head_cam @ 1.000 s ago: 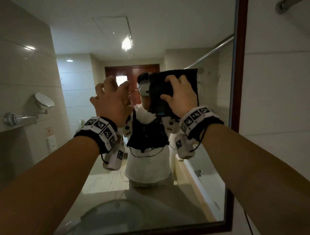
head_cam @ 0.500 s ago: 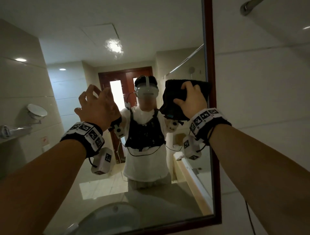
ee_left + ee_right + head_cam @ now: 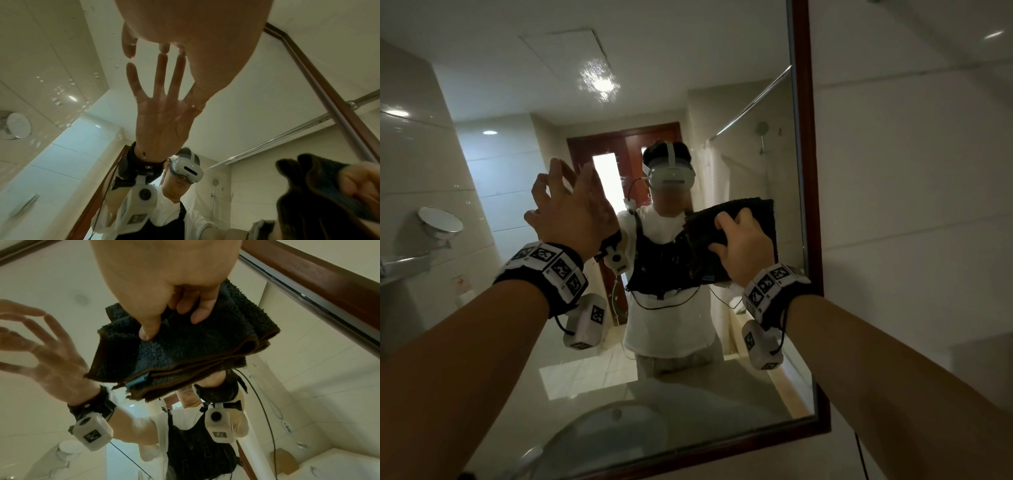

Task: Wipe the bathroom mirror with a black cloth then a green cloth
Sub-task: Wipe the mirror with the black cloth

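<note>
The mirror (image 3: 688,85) has a dark red-brown wooden frame (image 3: 804,171). My right hand (image 3: 746,246) grips a folded black cloth (image 3: 743,205) and holds it against the glass close to the right side of the frame. In the right wrist view its thumb and fingers (image 3: 197,311) curl into the black cloth (image 3: 195,345). My left hand (image 3: 575,219) is raised left of centre with its fingers spread. In the left wrist view the fingertips (image 3: 129,48) meet their reflection on the glass. It holds nothing. No green cloth is in view.
A white tiled wall (image 3: 911,205) lies right of the frame. The glass reflects a person, a round wall mirror (image 3: 440,224) at the left, a shower rail and a basin (image 3: 602,442) at the bottom. Water drops dot the upper glass (image 3: 61,91).
My right hand has carried the black cloth to the right and then down along the mirror's right edge. My left hand's fingers have spread out from a loose curl.
</note>
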